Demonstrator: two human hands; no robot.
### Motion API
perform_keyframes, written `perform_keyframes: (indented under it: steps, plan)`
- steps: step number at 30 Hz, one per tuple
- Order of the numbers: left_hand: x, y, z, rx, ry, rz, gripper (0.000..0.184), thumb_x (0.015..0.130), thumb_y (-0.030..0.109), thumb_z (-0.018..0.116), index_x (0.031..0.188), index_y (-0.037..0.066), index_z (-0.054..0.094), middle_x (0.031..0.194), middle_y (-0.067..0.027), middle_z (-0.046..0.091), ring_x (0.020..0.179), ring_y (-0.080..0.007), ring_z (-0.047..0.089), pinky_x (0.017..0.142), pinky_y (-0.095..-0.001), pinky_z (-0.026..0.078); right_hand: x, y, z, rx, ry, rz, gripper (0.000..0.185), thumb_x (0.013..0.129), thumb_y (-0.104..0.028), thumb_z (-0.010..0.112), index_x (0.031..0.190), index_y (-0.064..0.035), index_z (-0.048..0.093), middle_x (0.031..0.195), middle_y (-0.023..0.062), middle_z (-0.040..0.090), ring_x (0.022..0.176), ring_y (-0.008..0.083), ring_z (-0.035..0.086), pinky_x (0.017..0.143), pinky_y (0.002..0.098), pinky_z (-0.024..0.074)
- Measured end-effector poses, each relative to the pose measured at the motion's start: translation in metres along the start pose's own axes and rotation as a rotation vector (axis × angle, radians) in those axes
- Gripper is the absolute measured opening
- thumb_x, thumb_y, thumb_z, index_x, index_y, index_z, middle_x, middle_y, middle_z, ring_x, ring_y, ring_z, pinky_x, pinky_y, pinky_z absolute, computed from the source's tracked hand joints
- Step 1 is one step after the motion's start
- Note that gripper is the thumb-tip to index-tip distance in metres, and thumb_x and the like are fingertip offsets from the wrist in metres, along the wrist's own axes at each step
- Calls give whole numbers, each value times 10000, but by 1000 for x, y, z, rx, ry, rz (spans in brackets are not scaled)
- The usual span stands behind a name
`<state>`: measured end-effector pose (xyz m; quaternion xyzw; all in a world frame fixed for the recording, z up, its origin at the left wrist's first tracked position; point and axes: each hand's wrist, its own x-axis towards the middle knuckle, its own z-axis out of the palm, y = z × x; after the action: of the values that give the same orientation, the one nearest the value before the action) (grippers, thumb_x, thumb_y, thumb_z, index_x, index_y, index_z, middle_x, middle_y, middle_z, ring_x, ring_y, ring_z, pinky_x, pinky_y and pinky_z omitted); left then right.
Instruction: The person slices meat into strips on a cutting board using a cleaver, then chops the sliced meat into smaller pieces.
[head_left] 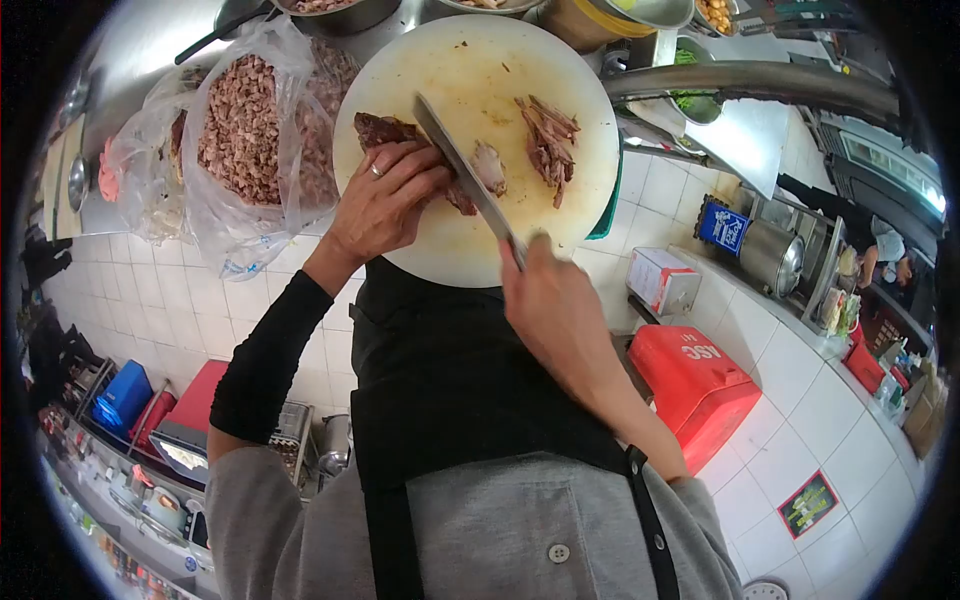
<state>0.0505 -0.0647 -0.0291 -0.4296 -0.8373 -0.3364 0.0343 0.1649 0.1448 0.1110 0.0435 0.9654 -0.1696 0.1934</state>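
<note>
My right hand [545, 285] grips the handle of a knife [465, 170], its long blade slanting up and left over a round white cutting board [430, 60]. Beneath my left hand [395, 195], which wears a ring, lies a dark browned piece of meat [382, 128]; the curled fingers press it to the board beside the blade. A pale slice of meat [489, 168] rests just right of the knife. Farther right is a small heap of cut meat strips [548, 145].
Left of the board, clear plastic bags [235, 225] hold diced meat [240, 130]. Metal pans [345, 15] stand behind. A metal bar [750, 82] runs along the right. On the floor side are a red box [690, 385] and a white carton [663, 280]. A person [885, 250] is at far right.
</note>
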Motion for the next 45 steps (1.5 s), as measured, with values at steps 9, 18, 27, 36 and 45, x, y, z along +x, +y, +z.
perform_keyframes:
  steps: [9, 18, 27, 36, 45]
  plan:
    - [0, 1, 1, -30, 3, -38, 438, 828, 11, 729, 1259, 63, 668, 1365, -130, 648, 1293, -376, 586, 1086, -497, 473, -4, 5, -3, -50, -69, 43, 367, 1126, -307, 536, 943, 11, 564, 651, 183, 676, 591, 381, 734, 518, 471, 602]
    - [6, 3, 1, -43, -10, -4, 402, 827, -22, 702, 1221, 53, 673, 1320, -149, 650, 1271, -394, 599, 1081, -512, 479, -2, 17, 23, -65, -15, 7, 366, 1130, -304, 521, 929, 1, 549, 647, 187, 680, 601, 379, 740, 520, 474, 604]
    - [5, -3, 2, -161, 57, -111, 418, 837, -22, 704, 1250, 31, 666, 1321, -173, 663, 1229, -430, 631, 1058, -502, 516, 32, 29, 50, 51, 145, 20, 413, 1129, -340, 535, 908, 7, 564, 626, 226, 678, 600, 414, 730, 524, 486, 600]
    - [1, 6, 1, -82, -82, 52, 419, 838, 40, 757, 1246, 22, 660, 1314, -152, 669, 1277, -397, 610, 1102, -489, 499, -27, 37, 21, 104, 44, 113, 426, 1113, -335, 570, 898, 33, 577, 658, 276, 679, 620, 478, 714, 543, 541, 584]
    - [9, 17, 1, -112, -101, 11, 427, 803, 30, 777, 1216, 7, 671, 1330, -175, 660, 1299, -426, 584, 1128, -514, 465, -47, 46, 22, 148, 30, 172, 413, 1114, -331, 569, 904, 24, 544, 655, 291, 669, 605, 497, 700, 547, 574, 571]
